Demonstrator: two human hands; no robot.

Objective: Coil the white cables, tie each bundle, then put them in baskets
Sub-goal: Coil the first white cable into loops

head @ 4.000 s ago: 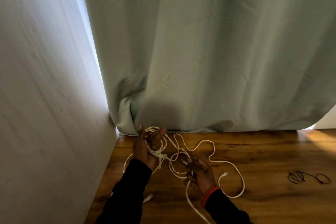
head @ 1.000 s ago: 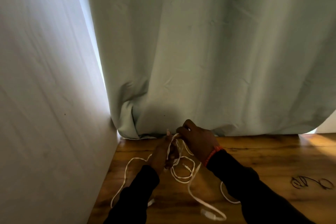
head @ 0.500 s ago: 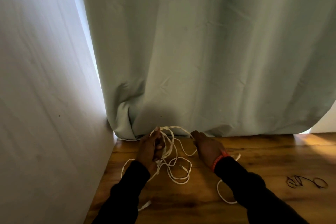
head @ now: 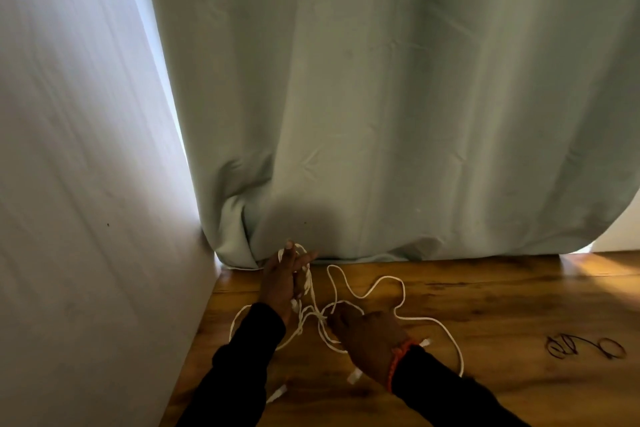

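The left hand (head: pixel 281 282) holds white cable (head: pixel 367 291) loops near the curtain (head: pixel 381 114); the right hand (head: pixel 367 336), at its 4 o'clock, pinches a strand. Slack trails on the wooden surface (head: pixel 502 305).

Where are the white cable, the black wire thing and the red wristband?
white cable (head: pixel 403 288): head view, on the loose loop lying on the wood floor.
black wire (head: pixel 585 347): head view, on its tangled middle.
red wristband (head: pixel 396 362): head view, on the band at the right wrist.
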